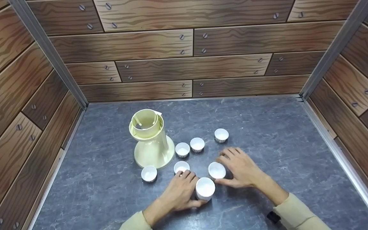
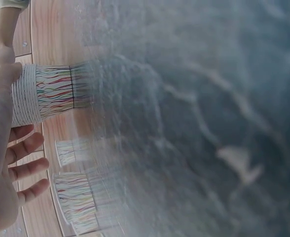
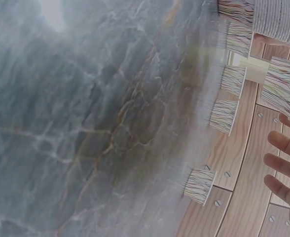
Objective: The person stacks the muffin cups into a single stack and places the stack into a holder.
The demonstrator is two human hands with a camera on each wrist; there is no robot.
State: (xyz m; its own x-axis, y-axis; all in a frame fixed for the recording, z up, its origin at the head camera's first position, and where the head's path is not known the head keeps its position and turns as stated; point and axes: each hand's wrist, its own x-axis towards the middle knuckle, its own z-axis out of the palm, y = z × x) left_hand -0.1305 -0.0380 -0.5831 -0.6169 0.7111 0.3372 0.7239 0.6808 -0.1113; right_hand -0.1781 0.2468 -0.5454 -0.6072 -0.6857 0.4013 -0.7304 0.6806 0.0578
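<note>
My left hand holds a stack of white paper baking cups, its thumb on one side and its fingers on the other. The stack's ribbed rims and coloured squiggle print show in the left wrist view, with its base down at the tabletop. My right hand pinches a single paper baking cup between thumb and fingers, just beyond the stack. That cup looks tilted and raised in the right wrist view. Close to my left fingertips stands another baking cup, partly covered by them.
More single baking cups stand apart, one left and others farther back, including one at the far right. A pale green plastic device with a round base and hollow top stands at left. Wood-patterned walls enclose the dark marbled table.
</note>
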